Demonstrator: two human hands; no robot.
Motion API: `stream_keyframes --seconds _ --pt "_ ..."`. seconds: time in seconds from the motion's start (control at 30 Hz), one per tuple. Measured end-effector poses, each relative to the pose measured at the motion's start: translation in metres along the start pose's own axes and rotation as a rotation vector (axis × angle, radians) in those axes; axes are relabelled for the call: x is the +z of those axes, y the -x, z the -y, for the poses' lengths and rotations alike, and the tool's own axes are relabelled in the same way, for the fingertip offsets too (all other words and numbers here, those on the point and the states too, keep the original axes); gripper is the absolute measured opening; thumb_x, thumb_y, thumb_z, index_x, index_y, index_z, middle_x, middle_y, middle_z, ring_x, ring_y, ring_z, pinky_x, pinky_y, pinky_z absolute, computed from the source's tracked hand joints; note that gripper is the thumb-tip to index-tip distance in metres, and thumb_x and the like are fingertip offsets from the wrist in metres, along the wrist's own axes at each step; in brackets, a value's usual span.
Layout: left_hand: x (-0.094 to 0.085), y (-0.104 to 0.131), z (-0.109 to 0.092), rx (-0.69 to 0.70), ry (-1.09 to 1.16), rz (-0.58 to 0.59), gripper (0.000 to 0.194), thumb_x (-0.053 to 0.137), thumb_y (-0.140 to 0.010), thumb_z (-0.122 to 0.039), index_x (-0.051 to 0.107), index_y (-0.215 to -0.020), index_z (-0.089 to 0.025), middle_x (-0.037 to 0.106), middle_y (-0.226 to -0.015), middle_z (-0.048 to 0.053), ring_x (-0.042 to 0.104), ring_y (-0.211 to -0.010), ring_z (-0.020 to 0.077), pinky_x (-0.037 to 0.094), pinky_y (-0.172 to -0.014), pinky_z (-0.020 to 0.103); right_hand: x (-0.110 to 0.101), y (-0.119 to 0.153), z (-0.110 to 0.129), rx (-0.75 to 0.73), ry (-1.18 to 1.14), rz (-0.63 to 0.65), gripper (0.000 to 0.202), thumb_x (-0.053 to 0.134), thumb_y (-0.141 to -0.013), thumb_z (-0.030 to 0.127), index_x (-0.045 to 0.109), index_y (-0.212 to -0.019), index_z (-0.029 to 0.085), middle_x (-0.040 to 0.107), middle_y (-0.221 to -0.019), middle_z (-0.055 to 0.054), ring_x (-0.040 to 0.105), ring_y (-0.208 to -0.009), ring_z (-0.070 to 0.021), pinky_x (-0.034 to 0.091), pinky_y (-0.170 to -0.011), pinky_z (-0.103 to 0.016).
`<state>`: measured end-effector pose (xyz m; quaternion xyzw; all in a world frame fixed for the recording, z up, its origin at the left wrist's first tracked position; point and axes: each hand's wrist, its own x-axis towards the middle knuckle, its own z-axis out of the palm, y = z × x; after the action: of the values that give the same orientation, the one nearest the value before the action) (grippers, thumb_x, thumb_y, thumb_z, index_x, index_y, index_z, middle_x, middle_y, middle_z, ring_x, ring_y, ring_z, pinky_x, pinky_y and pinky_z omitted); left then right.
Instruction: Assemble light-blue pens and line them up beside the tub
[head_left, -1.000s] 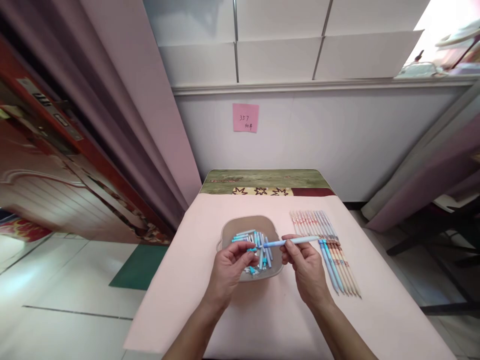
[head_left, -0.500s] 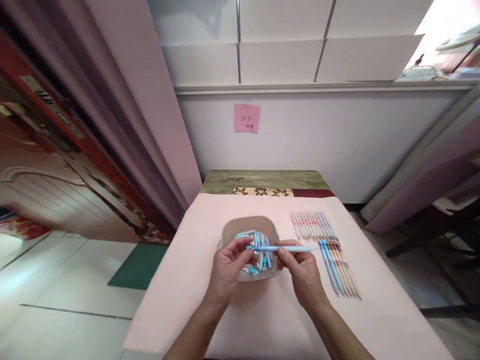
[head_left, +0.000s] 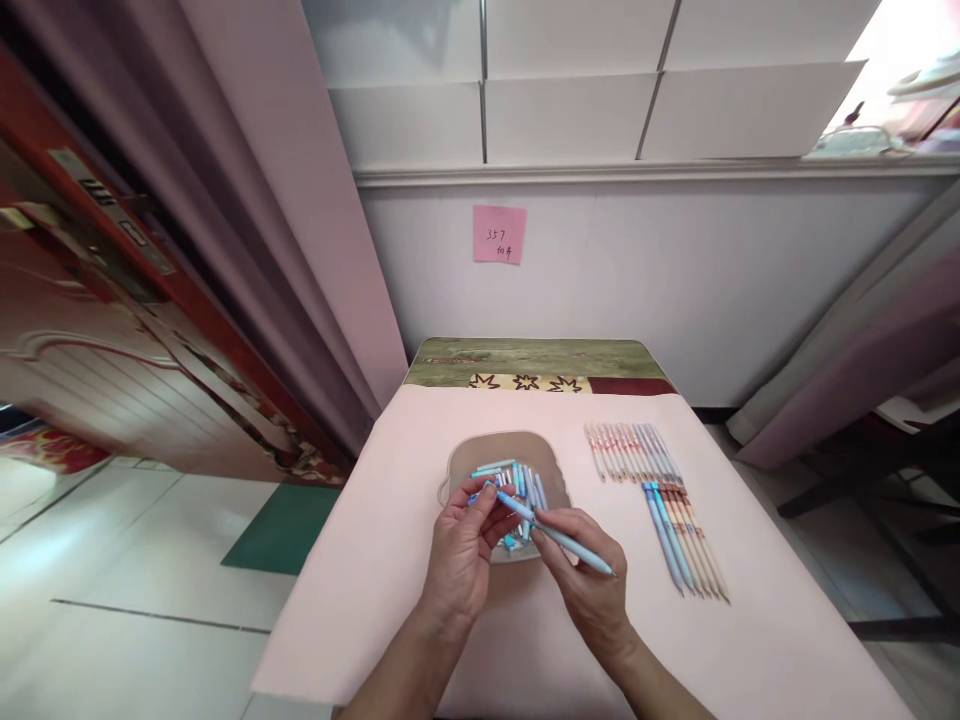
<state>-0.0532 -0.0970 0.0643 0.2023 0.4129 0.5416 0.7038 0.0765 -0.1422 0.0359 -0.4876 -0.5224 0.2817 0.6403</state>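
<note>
A light blue pen [head_left: 574, 547] is held between both hands above the front of a beige bin, tilted with its pointed tip down to the right. My left hand [head_left: 463, 540] pinches its darker blue top end. Around the middle of the barrel, the fingers of my right hand [head_left: 585, 565] are closed. Under the hands the bin [head_left: 491, 445] holds several loose blue and white pen parts [head_left: 529, 485], partly hidden by my fingers.
Right of the bin, a row of white-and-red patterned pens [head_left: 630, 452] lies on the pink-covered table [head_left: 360, 600]. Just below it are finished-looking blue pens [head_left: 670, 540] beside cream-and-brown pens [head_left: 696, 545]. A pink note [head_left: 499, 235] is stuck on the wall behind.
The pen has turned from nearly level to slanting, its tip lower and slightly left. My right hand has moved down and my left fingers have shifted at the top end.
</note>
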Motion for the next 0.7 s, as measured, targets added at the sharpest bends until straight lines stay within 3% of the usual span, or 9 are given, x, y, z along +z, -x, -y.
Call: stream_keyframes --seconds 0.13,0.23,0.33,0.43,0.53,0.7 --pt "-0.001 -0.002 -0.003 0.025 -0.009 -0.004 0.033 0.077 -0.066 -0.018 0.059 -0.094 -0.016 0.074 -0.086 0.006 0.069 -0.075 0.0161 0.057 -0.069 0.026 -0.003 0.002 -0.004 -0.041 0.035 0.045 0.031 0.068 -0.076 0.018 0.070 -0.105 0.028 0.071 -0.091 -0.006 0.065 -0.081 -0.0212 0.053 -0.074 -0.034" --pt "-0.004 -0.006 -0.010 0.058 -0.025 -0.025 0.033 0.076 -0.066 -0.016 0.060 -0.095 -0.015 0.074 -0.085 0.007 0.069 -0.079 0.0161 0.057 -0.071 0.025 -0.013 -0.001 -0.013 0.057 0.041 0.084 0.038 0.067 -0.077 0.025 0.066 -0.114 0.028 0.071 -0.092 -0.005 0.065 -0.077 -0.0197 0.052 -0.074 -0.033" --pt "-0.008 -0.010 -0.013 0.068 -0.073 -0.028 0.035 0.077 -0.066 -0.016 0.060 -0.096 -0.014 0.074 -0.087 0.008 0.069 -0.078 0.0164 0.057 -0.070 0.026 -0.024 -0.008 -0.018 0.297 -0.053 0.111 0.027 0.054 -0.087 0.038 0.069 -0.103 0.023 0.069 -0.082 -0.005 0.060 -0.063 -0.0154 0.050 -0.060 -0.028" --pt "-0.010 -0.011 -0.009 0.077 -0.112 -0.011 0.037 0.078 -0.065 -0.019 0.060 -0.097 -0.014 0.074 -0.086 0.008 0.069 -0.076 0.0177 0.057 -0.069 0.029 -0.028 -0.013 -0.016 0.474 -0.101 0.305 0.031 0.057 -0.084 0.045 0.070 -0.089 0.017 0.063 -0.067 -0.002 0.052 -0.053 -0.0117 0.040 -0.047 -0.022" --pt "-0.008 -0.012 -0.003 0.080 -0.153 0.017 0.036 0.077 -0.066 -0.023 0.060 -0.096 -0.013 0.074 -0.082 0.009 0.069 -0.074 0.0191 0.056 -0.070 0.031 -0.024 -0.014 -0.009 0.483 -0.057 0.434 0.028 0.068 -0.075 0.043 0.069 -0.081 0.015 0.060 -0.062 0.000 0.049 -0.054 -0.0107 0.036 -0.049 -0.021" --pt "-0.010 -0.024 -0.011 0.158 -0.233 0.015 0.035 0.073 -0.070 -0.029 0.058 -0.098 -0.015 0.073 -0.084 0.008 0.068 -0.069 0.0158 0.054 -0.069 0.030 -0.023 -0.014 -0.004 0.520 -0.027 0.508 0.024 0.066 -0.076 0.038 0.066 -0.076 0.014 0.055 -0.059 0.001 0.045 -0.055 -0.0093 0.032 -0.050 -0.021"
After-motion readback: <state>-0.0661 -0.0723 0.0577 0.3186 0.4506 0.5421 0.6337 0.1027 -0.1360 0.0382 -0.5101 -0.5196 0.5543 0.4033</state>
